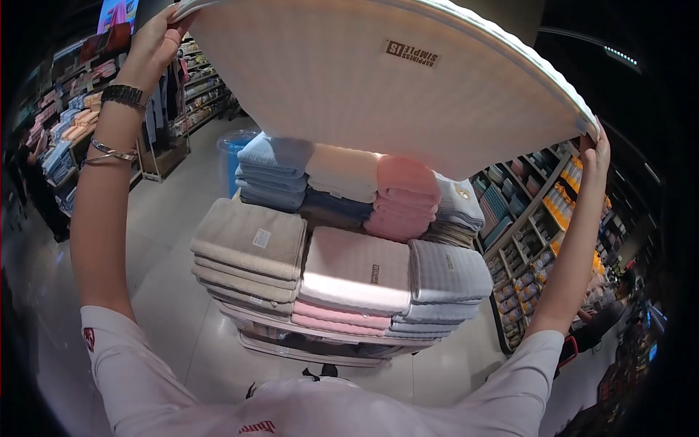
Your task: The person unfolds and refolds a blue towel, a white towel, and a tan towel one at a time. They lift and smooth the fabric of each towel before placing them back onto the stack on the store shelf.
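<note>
A large pale towel (pixel 313 80), faintly striped with a small brown lettered patch, is spread out and raised above the display. My left hand (pixel 162 40) is closed on its upper left corner, with a dark watch and a silver bracelet lower on that arm. At the right corner, my right hand (pixel 595 151) pinches the towel's edge. Below the cloth lie folded stacks: beige towels (pixel 247 237), a pale pink striped towel (pixel 349 262) over pinker ones, and grey-blue towels (pixel 448 269). The towel's top edge runs partly out of view.
Behind the front stacks sit blue towels (pixel 271 171), cream towels (pixel 342 171) and pink towels (pixel 406 193). A blue bin (pixel 230 156) stands at the back left. Loaded shelves (pixel 539 226) line the right, where a person (pixel 601 324) is nearby. Another person (pixel 47 189) stands far left.
</note>
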### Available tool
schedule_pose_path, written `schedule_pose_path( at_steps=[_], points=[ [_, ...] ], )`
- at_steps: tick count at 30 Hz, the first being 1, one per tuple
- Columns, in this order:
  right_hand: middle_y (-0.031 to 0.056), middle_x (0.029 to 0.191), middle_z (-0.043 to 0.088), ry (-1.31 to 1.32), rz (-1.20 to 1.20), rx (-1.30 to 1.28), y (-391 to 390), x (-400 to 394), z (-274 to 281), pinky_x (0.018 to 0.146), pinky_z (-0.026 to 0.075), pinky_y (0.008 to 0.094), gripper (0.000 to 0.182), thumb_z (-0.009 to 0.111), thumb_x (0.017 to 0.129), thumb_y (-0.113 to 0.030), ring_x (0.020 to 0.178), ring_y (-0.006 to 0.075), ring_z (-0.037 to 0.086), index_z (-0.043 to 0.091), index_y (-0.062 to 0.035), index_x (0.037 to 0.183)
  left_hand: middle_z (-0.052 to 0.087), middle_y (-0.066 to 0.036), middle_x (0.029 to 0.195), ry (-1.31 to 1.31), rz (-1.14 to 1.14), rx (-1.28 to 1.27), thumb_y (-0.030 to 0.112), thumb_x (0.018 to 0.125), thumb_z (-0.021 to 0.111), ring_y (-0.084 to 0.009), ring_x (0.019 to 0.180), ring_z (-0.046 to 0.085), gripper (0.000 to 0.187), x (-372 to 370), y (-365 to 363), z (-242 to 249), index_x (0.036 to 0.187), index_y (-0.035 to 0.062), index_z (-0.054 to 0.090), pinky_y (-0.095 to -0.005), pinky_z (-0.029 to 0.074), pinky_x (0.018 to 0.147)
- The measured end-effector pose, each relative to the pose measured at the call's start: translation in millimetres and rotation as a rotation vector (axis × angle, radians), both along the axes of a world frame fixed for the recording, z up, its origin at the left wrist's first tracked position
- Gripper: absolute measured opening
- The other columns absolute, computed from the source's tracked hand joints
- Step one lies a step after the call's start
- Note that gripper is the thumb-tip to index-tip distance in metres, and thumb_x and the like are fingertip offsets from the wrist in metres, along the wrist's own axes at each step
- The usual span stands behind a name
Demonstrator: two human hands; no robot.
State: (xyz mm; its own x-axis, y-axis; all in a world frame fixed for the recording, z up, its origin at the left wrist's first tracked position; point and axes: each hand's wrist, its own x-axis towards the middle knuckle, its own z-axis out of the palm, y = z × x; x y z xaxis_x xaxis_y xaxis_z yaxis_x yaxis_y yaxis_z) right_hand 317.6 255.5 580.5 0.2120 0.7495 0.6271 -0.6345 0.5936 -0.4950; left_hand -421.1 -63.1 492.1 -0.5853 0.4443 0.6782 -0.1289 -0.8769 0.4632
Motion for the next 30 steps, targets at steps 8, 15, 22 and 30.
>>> schedule_pose_path(
  at_steps=[8, 15, 22, 30],
  points=[
    [0.0244, 0.118, 0.053, 0.019, -0.095, 0.063, -95.4, 25.2, -58.6, 0.099, 0.043, 0.0418, 0.031, 0.043, 0.094, -0.008, 0.11, 0.0306, 0.053, 0.049, 0.0122, 0.116, 0.057, -0.02, 0.108, -0.138, 0.275, 0.059, 0.002, 0.092, 0.044, -0.0255, 0.101, 0.059, 0.021, 89.7, -64.2, -28.8, 0.107, -0.0119, 0.049, -0.0323, 0.052, 0.09],
    [0.0142, 0.102, 0.063, -0.15, -0.013, -0.365, -180.1, 60.7, -318.9, 0.085, 0.05, 0.0367, 0.026, 0.052, 0.088, -0.015, 0.093, 0.0258, 0.062, 0.056, 0.0029, 0.106, 0.06, -0.009, 0.107, -0.437, 0.259, -0.297, 0.02, 0.094, 0.046, -0.0186, 0.099, 0.059, 0.028, 190.1, -153.1, -275.5, 0.112, -0.0004, 0.053, -0.0324, 0.049, 0.087],
    [0.0136, 0.096, 0.062, -0.085, -0.032, -0.88, -254.8, 53.7, -422.3, 0.081, 0.05, 0.0348, 0.024, 0.054, 0.081, -0.016, 0.088, 0.0253, 0.061, 0.058, 0.0007, 0.099, 0.06, -0.012, 0.101, -0.724, 0.344, -0.501, 0.028, 0.091, 0.043, -0.0222, 0.095, 0.059, 0.033, 236.3, -203.4, -398.4, 0.104, -0.0007, 0.054, -0.0357, 0.048, 0.083],
    [0.0147, 0.1, 0.06, -0.01, -0.181, -0.726, -280.1, 61.6, -373.6, 0.082, 0.048, 0.0378, 0.038, 0.052, 0.082, -0.03, 0.092, 0.027, 0.059, 0.056, -0.0004, 0.105, 0.06, -0.012, 0.099, -0.704, 0.375, -0.344, 0.033, 0.091, 0.043, -0.0228, 0.092, 0.059, 0.035, 262.7, -221.4, -344.2, 0.105, 0.0032, 0.054, -0.0365, 0.048, 0.081]
  ],
)
